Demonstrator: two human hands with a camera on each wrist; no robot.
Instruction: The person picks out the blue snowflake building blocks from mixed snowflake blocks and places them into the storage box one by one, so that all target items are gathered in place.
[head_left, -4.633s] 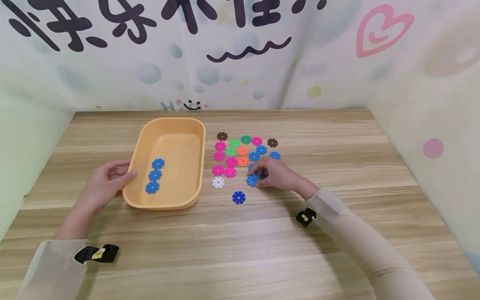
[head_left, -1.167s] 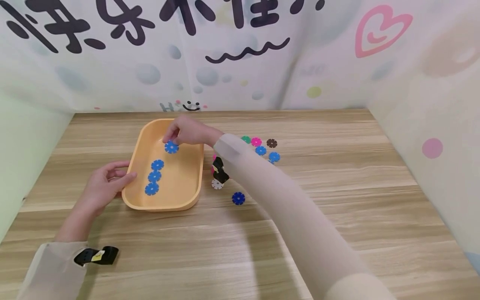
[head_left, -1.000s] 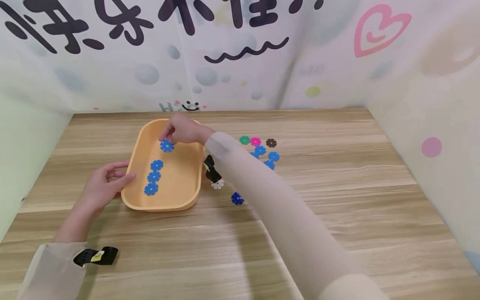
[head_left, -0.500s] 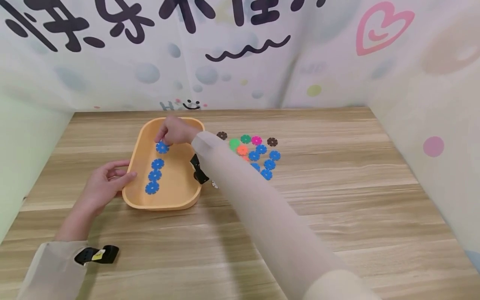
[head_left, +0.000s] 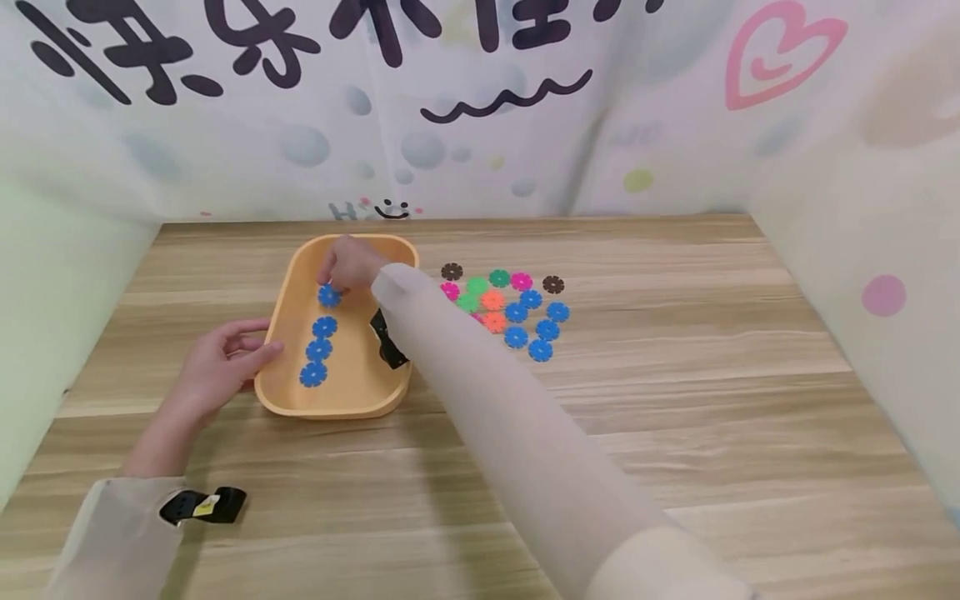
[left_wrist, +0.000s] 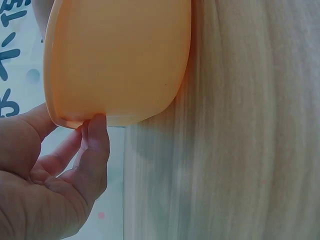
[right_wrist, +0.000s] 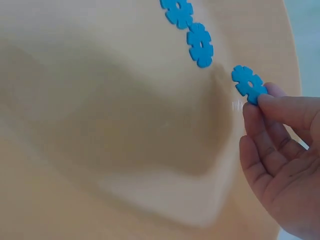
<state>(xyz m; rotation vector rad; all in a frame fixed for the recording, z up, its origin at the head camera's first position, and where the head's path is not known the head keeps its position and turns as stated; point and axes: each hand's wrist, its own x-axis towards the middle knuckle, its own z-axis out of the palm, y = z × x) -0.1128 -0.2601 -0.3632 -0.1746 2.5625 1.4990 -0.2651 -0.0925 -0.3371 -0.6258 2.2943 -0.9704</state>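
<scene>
My left hand point(head_left: 213, 367) grips the left wall of an orange plastic tray point(head_left: 337, 413), thumb and fingers on either side of its rim, as the left wrist view also shows. Inside the tray, three blue snowflake discs point(head_left: 318, 349) lie in a touching row along the left side. My right hand point(head_left: 354, 262) reaches over the far part of the tray and pinches another blue snowflake disc point(right_wrist: 246, 80) between thumb and fingers. That disc is just beyond the row's far end, with a small gap between them. Whether it touches the tray floor, I cannot tell.
Right of the tray, loose snowflake discs lie on the wooden table point(head_left: 712, 375): several blue point(head_left: 541, 350), two orange point(head_left: 492, 300), two brown point(head_left: 553, 285), plus green point(head_left: 499, 278) and pink point(head_left: 522, 282) ones. My right sleeve point(head_left: 517, 433) covers part of this group.
My right hand has carried a blue snowflake disc from the table group into the tray, then shifted slightly left to line up with the row. The left hand stays on the tray.
</scene>
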